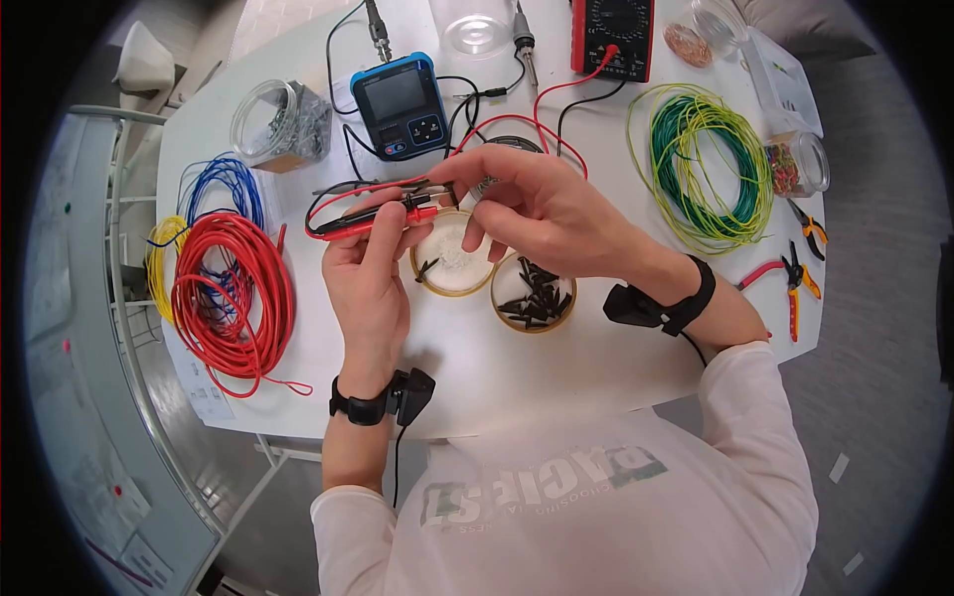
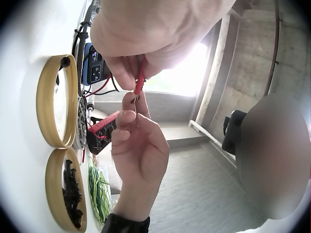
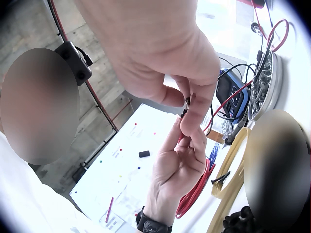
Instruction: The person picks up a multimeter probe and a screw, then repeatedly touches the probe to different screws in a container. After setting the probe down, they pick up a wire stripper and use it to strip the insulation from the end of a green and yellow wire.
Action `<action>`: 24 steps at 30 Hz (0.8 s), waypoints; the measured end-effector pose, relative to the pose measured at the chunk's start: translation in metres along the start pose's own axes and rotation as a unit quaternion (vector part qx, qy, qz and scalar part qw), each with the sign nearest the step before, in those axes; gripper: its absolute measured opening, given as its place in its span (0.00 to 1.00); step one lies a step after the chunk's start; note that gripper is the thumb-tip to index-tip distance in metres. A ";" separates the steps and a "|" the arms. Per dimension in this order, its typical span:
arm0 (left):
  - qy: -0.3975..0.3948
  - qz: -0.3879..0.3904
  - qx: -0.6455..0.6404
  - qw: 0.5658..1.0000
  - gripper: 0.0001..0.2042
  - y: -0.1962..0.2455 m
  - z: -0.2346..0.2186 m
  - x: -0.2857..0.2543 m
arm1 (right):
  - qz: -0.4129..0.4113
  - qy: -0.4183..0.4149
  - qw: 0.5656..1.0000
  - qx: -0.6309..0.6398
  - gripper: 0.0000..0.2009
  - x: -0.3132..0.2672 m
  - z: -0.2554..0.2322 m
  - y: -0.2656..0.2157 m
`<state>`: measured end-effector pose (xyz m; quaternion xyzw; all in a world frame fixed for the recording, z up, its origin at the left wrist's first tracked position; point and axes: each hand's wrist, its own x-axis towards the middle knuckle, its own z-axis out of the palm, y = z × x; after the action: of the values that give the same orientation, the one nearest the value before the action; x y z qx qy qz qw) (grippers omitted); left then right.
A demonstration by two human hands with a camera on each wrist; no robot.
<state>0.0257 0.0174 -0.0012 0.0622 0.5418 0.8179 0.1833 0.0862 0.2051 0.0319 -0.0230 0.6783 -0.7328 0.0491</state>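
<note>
My left hand grips a red test probe and a black test probe together, tips pointing right. Close to those tips, my right hand pinches a small dark part with thin metal leads between thumb and forefinger. In the left wrist view the red probe comes right up to the right hand's fingertips. Below the hands stand two round dishes: one holds a few black pieces, the other a pile of black pointed pieces.
Behind the hands are a blue handheld meter, a red multimeter and a soldering iron. Red wire coils lie left, green wire right, near pliers. A jar of screws stands back left.
</note>
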 end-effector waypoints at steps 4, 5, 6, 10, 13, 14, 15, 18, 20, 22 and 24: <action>0.009 0.012 -0.017 1.000 0.10 0.004 -0.002 0.002 | 0.029 -0.012 0.997 -0.067 0.18 -0.001 -0.005 0.000; 0.009 0.011 -0.019 1.000 0.10 0.004 -0.003 0.002 | 0.031 -0.012 0.997 -0.068 0.18 -0.002 -0.006 0.000; 0.013 0.014 -0.016 1.000 0.10 0.004 -0.004 0.003 | 0.025 -0.017 0.992 -0.122 0.16 -0.002 -0.007 -0.001; 0.015 0.017 -0.013 1.000 0.10 0.005 -0.004 0.002 | -0.026 -0.054 0.950 -0.306 0.09 -0.003 -0.013 -0.004; 0.014 0.013 -0.014 1.000 0.10 0.005 -0.005 0.003 | -0.045 -0.038 0.942 -0.330 0.06 -0.005 -0.011 -0.002; 0.014 0.013 -0.014 1.000 0.10 0.005 -0.005 0.003 | -0.045 -0.039 0.942 -0.330 0.06 -0.006 -0.012 -0.004; 0.014 0.014 -0.014 1.000 0.10 0.005 -0.005 0.003 | -0.056 -0.068 0.923 -0.375 0.06 -0.007 -0.013 -0.006; 0.012 0.016 -0.014 1.000 0.10 0.005 -0.006 0.003 | -0.051 -0.146 0.868 -0.471 0.06 -0.015 -0.020 -0.011; 0.012 0.019 -0.015 1.000 0.10 0.005 -0.007 0.003 | -0.036 -0.194 0.831 -0.519 0.07 -0.020 -0.022 -0.012; 0.010 0.016 -0.019 1.000 0.10 0.006 -0.007 0.003 | -0.004 -0.229 0.756 -0.613 0.08 -0.024 -0.022 -0.012; 0.009 0.014 -0.018 1.000 0.10 0.006 -0.006 0.003 | 0.022 -0.240 0.743 -0.625 0.08 -0.024 -0.017 -0.015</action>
<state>0.0200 0.0108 0.0016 0.0589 0.5274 0.8308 0.1676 0.1072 0.2258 0.0459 -0.2082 0.9504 -0.1137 0.2012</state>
